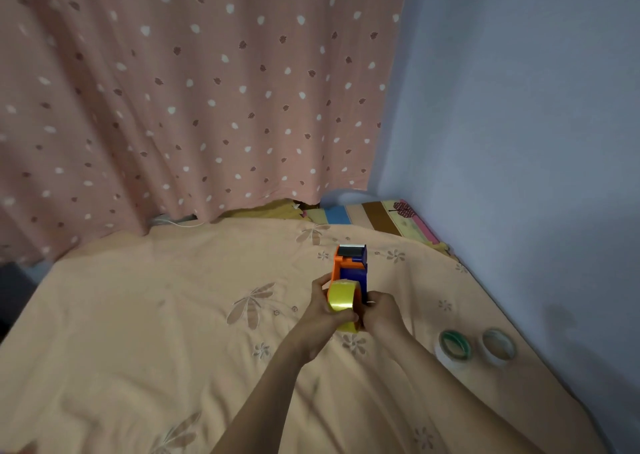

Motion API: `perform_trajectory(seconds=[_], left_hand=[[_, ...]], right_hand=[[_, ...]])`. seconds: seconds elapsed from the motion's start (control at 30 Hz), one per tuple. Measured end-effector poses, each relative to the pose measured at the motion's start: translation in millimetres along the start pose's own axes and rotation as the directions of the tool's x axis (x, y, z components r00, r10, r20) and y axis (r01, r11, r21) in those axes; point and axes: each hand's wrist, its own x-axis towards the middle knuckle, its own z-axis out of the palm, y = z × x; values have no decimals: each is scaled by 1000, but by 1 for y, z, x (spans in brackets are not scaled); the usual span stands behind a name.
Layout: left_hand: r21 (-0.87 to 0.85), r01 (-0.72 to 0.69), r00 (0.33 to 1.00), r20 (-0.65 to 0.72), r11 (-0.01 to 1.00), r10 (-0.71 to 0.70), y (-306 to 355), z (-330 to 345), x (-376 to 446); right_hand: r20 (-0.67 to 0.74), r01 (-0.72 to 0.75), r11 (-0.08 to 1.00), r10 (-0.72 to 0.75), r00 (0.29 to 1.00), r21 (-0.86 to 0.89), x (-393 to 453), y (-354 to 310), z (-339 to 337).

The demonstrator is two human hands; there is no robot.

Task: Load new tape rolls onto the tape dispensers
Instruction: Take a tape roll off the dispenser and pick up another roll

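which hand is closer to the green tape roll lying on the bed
The right hand. It sits at the dispenser, with the green tape roll off to its right on the bed; the left hand is farther left, gripping the yellow roll.

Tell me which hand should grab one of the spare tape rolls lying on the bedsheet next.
Probably the right hand. The two spare rolls, a green-rimmed roll and a pale clear roll, lie on its side near the wall. The left hand wraps the shiny yellow tape roll on the orange and blue plastic dispenser.

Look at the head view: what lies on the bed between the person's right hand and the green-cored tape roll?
Nothing but bare peach bedsheet separates the right hand from the green-cored tape roll in the head view.
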Motion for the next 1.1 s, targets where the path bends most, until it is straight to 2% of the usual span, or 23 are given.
perform_trajectory(seconds=[0.23,0.43,0.6,0.83,1.1], left_hand=[[51,-69,993,-91,996,74,6,-12,-52],[-41,-43,944,-329,998,27,0,-35,-105],[-105,4,896,-441,994,-50,-13,-70,-162],[-127,-4,865,-497,992,-61,-19,-127,-236],[-132,22,827,-554,991,-93,-29,-220,-330]], right_hand=[[-48,159,986,-161,986,-55,-32,0,21],[34,253,961,-251,967,-110,-76,-3,60],[156,292,952,-276,948,-88,-113,-1,100],[317,360,926,-310,896,-115,-167,-6,167],[301,388,908,-329,895,-160,-240,-19,278]])
